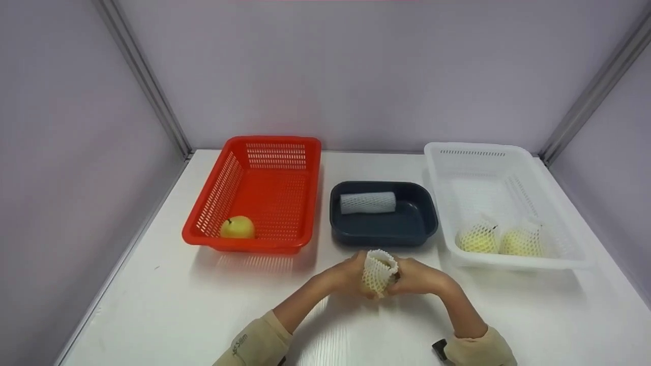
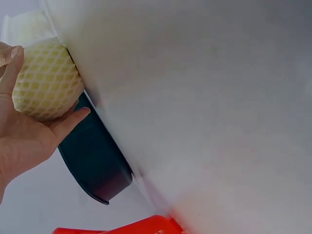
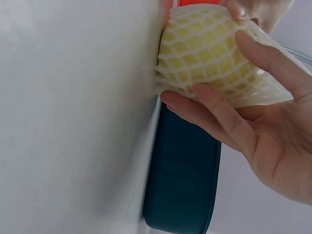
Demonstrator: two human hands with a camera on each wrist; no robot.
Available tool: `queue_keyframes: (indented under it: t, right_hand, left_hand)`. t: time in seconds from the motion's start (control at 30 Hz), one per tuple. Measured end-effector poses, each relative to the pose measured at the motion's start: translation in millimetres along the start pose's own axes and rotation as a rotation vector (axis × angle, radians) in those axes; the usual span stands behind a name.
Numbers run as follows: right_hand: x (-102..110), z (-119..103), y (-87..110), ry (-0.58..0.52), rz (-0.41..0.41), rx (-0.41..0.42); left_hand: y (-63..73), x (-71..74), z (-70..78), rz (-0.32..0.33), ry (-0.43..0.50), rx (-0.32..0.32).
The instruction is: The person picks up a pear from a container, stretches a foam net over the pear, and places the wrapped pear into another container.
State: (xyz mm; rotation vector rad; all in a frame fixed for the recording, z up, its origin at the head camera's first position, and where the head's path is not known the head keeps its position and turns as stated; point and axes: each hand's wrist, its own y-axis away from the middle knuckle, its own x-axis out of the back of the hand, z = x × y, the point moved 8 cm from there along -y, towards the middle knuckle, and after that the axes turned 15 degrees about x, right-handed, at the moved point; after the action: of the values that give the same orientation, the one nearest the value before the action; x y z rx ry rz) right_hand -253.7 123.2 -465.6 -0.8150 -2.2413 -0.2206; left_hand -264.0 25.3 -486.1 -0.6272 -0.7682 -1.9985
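Above the white table, in front of the dark bin, both hands hold a yellow pear in a white foam net (image 1: 379,274). My left hand (image 1: 352,275) cups the netted pear from the left; in the left wrist view its fingers and thumb lie around the fruit's side. From the right, my right hand (image 1: 418,277) grips the net and pear between thumb and fingers, as the right wrist view shows. The net's open end points up in the head view, with loose netting near the right palm (image 3: 280,146).
A red basket (image 1: 203,239) on the left holds one bare pear (image 1: 238,227). Inside the dark blue bin (image 1: 381,239) lies a rolled white foam net (image 1: 367,203). The white basket (image 1: 513,262) at right contains two netted pears (image 1: 479,239). Walls enclose the back and sides.
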Motion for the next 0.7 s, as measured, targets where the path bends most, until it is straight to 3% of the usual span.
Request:
queue_keyframes:
  t: [0.13,0.27,0.37,0.53,0.7]
  right_hand:
    - [0,0,1.3,0.004,-0.01,-0.018]
    - [3,-5,3.6,-0.022,-0.007,-0.03]
    - [9,-10,6.4,-0.043,0.02,-0.04]
    - [17,-17,8.6,-0.066,0.068,-0.028]
    - [14,-22,3.2,-0.038,0.075,0.036]
  left_hand:
    - [2.1,3.8,1.1,-0.028,-0.043,-0.003]
    - [7.5,8.8,0.7,-0.042,-0.073,0.04]
    - [12.7,15.1,3.2,-0.012,-0.106,0.052]
    - [20.5,27.1,10.0,0.092,-0.169,0.071]
    - [20.3,25.7,10.8,0.125,-0.166,0.078]
